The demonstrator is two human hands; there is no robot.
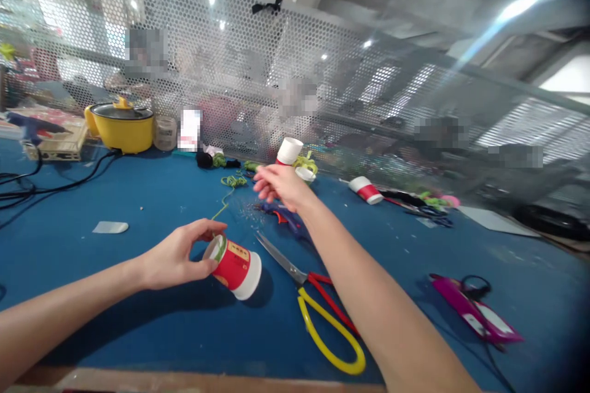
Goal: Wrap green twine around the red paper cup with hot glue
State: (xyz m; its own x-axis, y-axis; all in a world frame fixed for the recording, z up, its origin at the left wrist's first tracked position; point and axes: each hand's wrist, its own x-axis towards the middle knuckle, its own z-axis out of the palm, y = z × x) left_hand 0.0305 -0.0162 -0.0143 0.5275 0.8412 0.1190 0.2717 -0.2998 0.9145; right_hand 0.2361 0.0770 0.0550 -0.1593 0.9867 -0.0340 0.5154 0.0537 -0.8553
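My left hand (179, 256) grips a red and white paper cup (234, 263) by its left end, thumb below and fingers above. The cup lies tilted on its side. Green yarn (225, 201) runs from the cup's left end up to a loose tangle on the table. Farther off, my right hand (283, 185) is raised over the table with its fingers loosely apart; nothing shows in them. Behind it stands another paper cup (290, 150), partly hidden. Below the hand lies a blue glue gun (290, 219). Scissors (299, 277) with red and yellow handles lie open between my arms.
A yellow electric pot (123, 129), a jar (165, 134) and another glue gun (34, 126) stand back left, with black cables. A third cup (366, 189) lies back right. A purple pouch (477, 310) with a cable is at right. A perforated screen (221, 55) bounds the table's back.
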